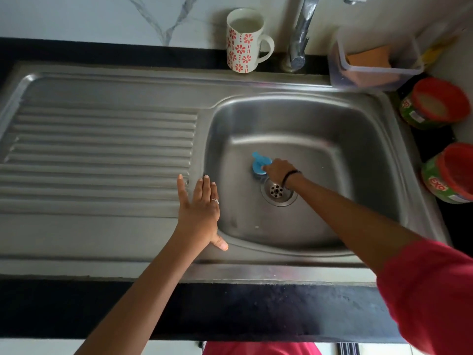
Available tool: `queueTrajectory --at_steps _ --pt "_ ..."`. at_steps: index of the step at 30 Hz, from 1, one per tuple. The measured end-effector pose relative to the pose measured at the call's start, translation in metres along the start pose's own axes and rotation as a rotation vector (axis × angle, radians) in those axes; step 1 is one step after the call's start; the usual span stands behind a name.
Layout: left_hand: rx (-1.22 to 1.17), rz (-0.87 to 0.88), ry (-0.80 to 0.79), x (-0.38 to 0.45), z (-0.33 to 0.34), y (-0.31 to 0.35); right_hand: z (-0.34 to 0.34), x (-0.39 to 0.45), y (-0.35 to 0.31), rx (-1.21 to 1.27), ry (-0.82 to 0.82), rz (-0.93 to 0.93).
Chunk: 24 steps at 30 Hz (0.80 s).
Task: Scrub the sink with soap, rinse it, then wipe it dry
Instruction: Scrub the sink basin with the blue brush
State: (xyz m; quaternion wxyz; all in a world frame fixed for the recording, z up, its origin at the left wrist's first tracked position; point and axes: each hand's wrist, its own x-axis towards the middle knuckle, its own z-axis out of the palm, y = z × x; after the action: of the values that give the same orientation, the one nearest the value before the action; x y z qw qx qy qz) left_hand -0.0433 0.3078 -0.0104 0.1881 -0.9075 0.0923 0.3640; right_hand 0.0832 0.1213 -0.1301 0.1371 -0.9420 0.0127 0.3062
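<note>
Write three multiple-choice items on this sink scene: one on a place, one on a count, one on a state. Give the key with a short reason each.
1. Where is the blue scrubber?
A. on the draining board
B. in the basin, beside the drain
C. in the mug

2. How many red-lidded tubs stand right of the sink?
A. one
B. two
C. four

3. What is the left hand doing?
A. lying flat on the sink's edge
B. gripping the tap
C. holding a cloth

Key: B, the right hand holds it by the drain; B, one tub and another; A, fingers spread, nothing held.

A home kitchen: steel sink (302,119) with drainboard, tap (300,34), flowered mug (243,41).
</note>
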Motion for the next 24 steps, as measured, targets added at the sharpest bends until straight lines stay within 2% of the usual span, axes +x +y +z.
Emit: queueTrajectory --at_steps 2,4,7,12,18,20,24 --pt "0.004 0.003 -0.007 0.000 0.000 0.000 0.023 -0.025 0.007 -0.013 -0.051 -0.047" --pt "0.000 0.013 -0.019 0.001 -0.001 -0.002 0.046 -0.061 0.015 -0.050 -0.172 -0.074" --pt "0.003 0.019 -0.035 0.002 -0.001 -0.002 0.049 -0.084 0.026 -0.046 -0.255 0.009" --pt "0.034 0.011 -0.033 0.005 -0.002 0.000 0.031 -0.061 0.008 0.014 -0.133 -0.066" --pt "0.019 0.009 -0.015 0.005 -0.001 0.001 0.034 -0.085 0.016 -0.023 -0.300 -0.095" --pt "0.022 0.014 -0.022 0.005 -0.001 0.001 0.041 -0.095 0.012 0.001 -0.347 -0.017" --pt "0.012 0.023 -0.023 0.007 0.000 0.000 0.043 -0.069 -0.022 0.034 -0.259 -0.098"
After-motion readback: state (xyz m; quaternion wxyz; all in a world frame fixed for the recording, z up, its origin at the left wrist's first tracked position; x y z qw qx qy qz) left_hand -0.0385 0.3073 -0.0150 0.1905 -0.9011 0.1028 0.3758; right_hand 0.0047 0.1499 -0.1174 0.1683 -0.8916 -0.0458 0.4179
